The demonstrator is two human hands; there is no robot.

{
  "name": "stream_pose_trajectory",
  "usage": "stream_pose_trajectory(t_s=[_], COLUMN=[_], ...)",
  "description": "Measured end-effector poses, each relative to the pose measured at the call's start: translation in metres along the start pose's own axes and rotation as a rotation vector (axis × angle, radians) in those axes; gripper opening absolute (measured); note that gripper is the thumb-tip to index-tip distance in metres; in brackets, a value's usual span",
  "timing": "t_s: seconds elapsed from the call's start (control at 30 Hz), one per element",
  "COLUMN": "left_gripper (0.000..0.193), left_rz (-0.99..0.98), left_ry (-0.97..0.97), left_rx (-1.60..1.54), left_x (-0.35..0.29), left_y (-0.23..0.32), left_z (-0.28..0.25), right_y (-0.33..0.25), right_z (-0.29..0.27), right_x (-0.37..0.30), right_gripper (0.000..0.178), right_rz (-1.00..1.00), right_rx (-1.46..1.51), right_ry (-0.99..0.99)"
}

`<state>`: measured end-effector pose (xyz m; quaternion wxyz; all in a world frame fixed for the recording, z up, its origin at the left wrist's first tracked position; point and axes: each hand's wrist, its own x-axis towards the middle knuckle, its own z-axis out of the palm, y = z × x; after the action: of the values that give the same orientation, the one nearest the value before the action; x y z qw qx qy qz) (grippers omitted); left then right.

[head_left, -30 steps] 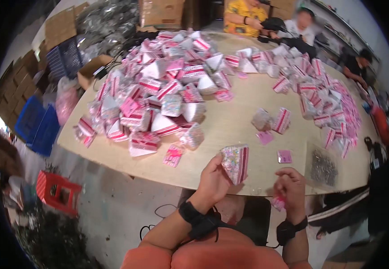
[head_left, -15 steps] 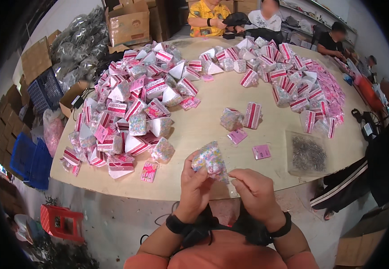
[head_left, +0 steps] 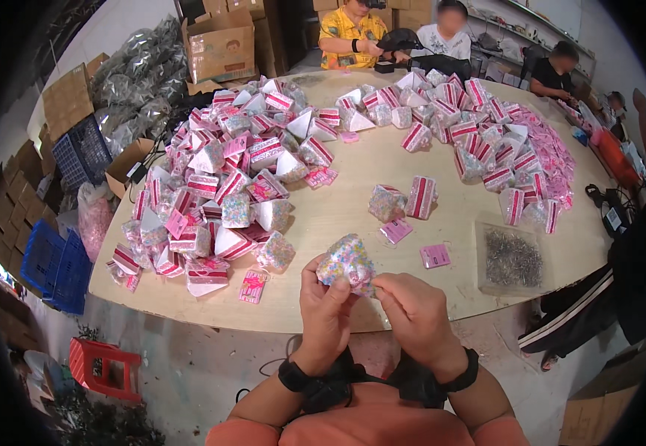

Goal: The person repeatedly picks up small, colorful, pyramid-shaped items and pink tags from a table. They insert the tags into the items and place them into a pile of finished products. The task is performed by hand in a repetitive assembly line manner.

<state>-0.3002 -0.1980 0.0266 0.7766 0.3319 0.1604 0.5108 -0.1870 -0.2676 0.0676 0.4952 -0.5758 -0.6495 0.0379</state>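
Fingers of both hands are closed around a small clear pouch of multicoloured beads [head_left: 346,264], held in the air just above the near edge of the round wooden tabletop [head_left: 352,186]. The left hand [head_left: 324,308] is wrapped around the pouch's lower left side, thumb pressed to its front, while the right hand [head_left: 416,312] pinches the lower right corner between thumb and forefinger; both are equally close, the pouch lying directly above and between them. The pouch is roughly pyramid-shaped, its point tipped up and away from the wearer. Beyond it, a pink card label [head_left: 435,256] and a clear tray of small dark metal pieces [head_left: 512,259] are seen to the right, two finished packets [head_left: 405,201] stand mid-table, and a large heap of pink-and-white packets [head_left: 226,186] is spread across the left. Other people are seated at the far rim. Cardboard boxes [head_left: 219,44], blue crates [head_left: 59,264] and a red stool [head_left: 107,366] are set about the floor.
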Motion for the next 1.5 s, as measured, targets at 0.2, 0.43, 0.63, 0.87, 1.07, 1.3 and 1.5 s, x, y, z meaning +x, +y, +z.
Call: stream_pose_trajectory(t_s=[0.2, 0.43, 0.63, 0.87, 1.07, 1.3, 1.5], left_gripper=[0.049, 0.049, 0.051, 0.055, 0.057, 0.058, 0.059], left_rz=[0.09, 0.11, 0.155, 0.214, 0.232, 0.239, 0.257], left_ry=[-0.023, -0.027, -0.017, -0.02, 0.003, 0.001, 0.007], left_rx=[0.02, 0.035, 0.108, 0.2, 0.246, 0.251, 0.305], left_x=[0.0, -0.002, -0.002, 0.0, 0.0, -0.002, -0.003], left_y=[-0.002, -0.004, -0.006, -0.013, -0.016, -0.014, -0.016], left_z=[0.0, 0.005, 0.01, 0.005, 0.004, 0.01, 0.01], right_y=[-0.004, -0.005, -0.004, 0.0, 0.001, 0.001, 0.008], right_z=[-0.004, -0.007, -0.008, -0.009, -0.009, -0.011, -0.006], right_x=[0.0, -0.003, -0.002, -0.005, -0.006, -0.007, -0.008], right_gripper=[0.009, 0.011, 0.012, 0.012, 0.011, 0.01, 0.003], right_rz=[-0.03, -0.055, -0.072, -0.062, -0.065, -0.051, -0.147], right_rx=[-0.068, -0.105, -0.118, -0.134, -0.147, -0.154, -0.223], right_ry=[-0.011, 0.021, 0.048, 0.059, 0.067, 0.046, 0.126])
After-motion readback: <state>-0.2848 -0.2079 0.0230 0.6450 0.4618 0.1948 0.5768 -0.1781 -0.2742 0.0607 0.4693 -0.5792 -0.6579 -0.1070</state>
